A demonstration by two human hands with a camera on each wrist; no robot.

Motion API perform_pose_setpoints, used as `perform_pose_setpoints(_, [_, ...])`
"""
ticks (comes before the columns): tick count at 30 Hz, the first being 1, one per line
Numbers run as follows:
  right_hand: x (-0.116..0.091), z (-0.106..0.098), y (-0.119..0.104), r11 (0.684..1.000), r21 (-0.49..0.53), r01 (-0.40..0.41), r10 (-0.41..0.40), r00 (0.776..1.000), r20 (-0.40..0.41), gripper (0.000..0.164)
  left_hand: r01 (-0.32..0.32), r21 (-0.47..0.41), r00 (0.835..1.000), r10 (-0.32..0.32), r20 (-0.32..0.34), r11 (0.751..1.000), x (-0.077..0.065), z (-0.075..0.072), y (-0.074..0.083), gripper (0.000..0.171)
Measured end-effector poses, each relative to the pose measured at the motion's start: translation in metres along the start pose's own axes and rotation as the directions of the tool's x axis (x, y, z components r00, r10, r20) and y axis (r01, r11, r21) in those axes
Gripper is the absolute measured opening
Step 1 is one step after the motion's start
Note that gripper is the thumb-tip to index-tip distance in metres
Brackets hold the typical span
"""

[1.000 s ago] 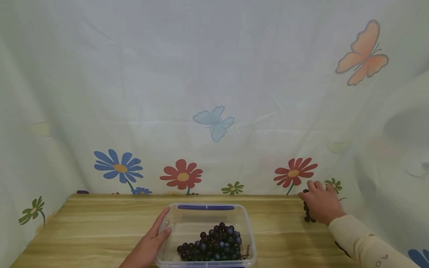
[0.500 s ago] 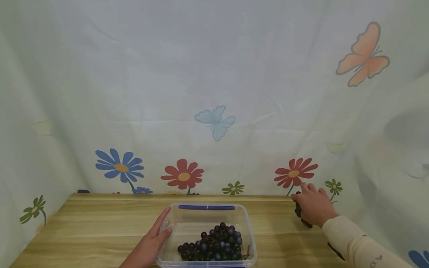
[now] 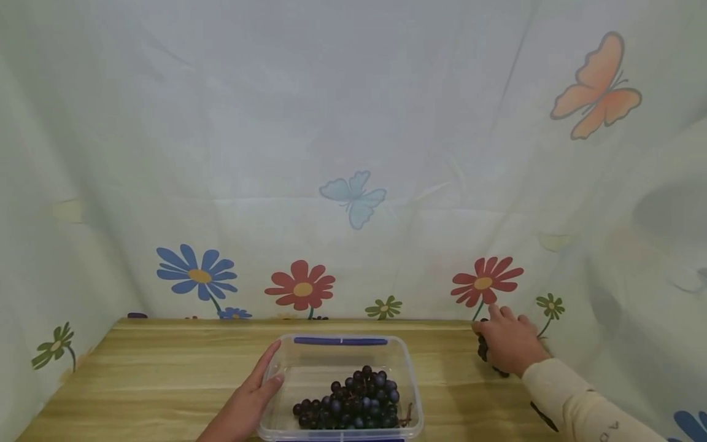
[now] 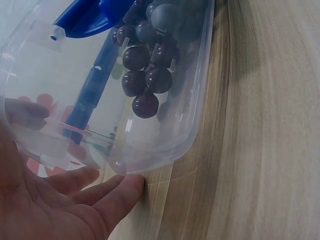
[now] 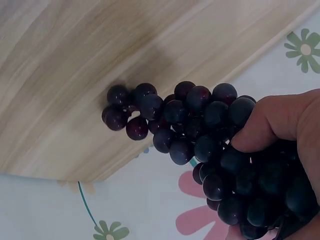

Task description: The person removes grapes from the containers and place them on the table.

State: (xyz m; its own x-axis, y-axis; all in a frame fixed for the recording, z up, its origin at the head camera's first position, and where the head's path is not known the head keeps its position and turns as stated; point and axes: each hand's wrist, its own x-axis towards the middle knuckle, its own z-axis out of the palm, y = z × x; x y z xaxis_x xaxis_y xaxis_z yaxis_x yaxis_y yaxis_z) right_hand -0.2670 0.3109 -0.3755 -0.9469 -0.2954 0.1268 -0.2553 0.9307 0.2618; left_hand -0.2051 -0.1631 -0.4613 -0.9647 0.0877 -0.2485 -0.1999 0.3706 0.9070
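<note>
A clear plastic container (image 3: 411, 380) with blue clips stands on the wooden table, a bunch of dark grapes (image 3: 353, 402) lying inside it. My left hand (image 3: 251, 393) holds the container's left side; its thumb crosses the rim while the fingers lie along the outer wall. In the left wrist view the fingertips (image 4: 125, 192) meet the lower edge. Over at the table's right end, my right hand (image 3: 513, 341) grips a second bunch of dark grapes (image 5: 195, 117), thumb pressed onto the berries. The narrow end of that bunch hangs out of the hand, close over the wood.
A pale cloth (image 3: 353, 123) printed with flowers and butterflies rises behind the table (image 3: 182, 368) and at both sides. Between the container and my right hand lies a stretch of bare wood (image 3: 447, 380).
My right hand has moved left with its bunch of grapes, and the bunch's lower end trails to the right. The left hand and container stay where they were.
</note>
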Motion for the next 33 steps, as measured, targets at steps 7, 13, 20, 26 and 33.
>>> perform_pose_setpoints(7, [0.004,0.004,-0.004,1.0,0.002,-0.022,0.022,0.999,0.044,0.036,0.001,0.0,1.0,-0.001,-0.003,1.0,0.0,0.0,0.002,0.07])
perform_pose_setpoints(13, [0.006,0.009,-0.007,0.998,0.054,-0.019,0.017,0.999,0.031,0.031,0.019,0.004,1.0,-0.019,-0.006,1.0,0.001,0.001,0.003,0.069])
perform_pose_setpoints(20, [0.01,0.015,-0.014,0.998,0.066,-0.022,0.02,0.999,0.04,0.028,0.006,0.006,1.0,-0.006,-0.009,1.0,0.001,0.002,0.004,0.069])
perform_pose_setpoints(26, [0.009,0.018,-0.021,0.998,0.067,-0.015,0.013,0.999,0.03,0.027,0.011,-0.005,1.0,-0.011,-0.005,1.0,0.003,0.002,0.006,0.068])
perform_pose_setpoints(33, [0.009,0.025,-0.026,0.998,0.057,-0.016,0.013,0.999,0.04,0.033,0.003,0.025,1.0,-0.002,-0.008,1.0,0.004,0.002,0.004,0.067])
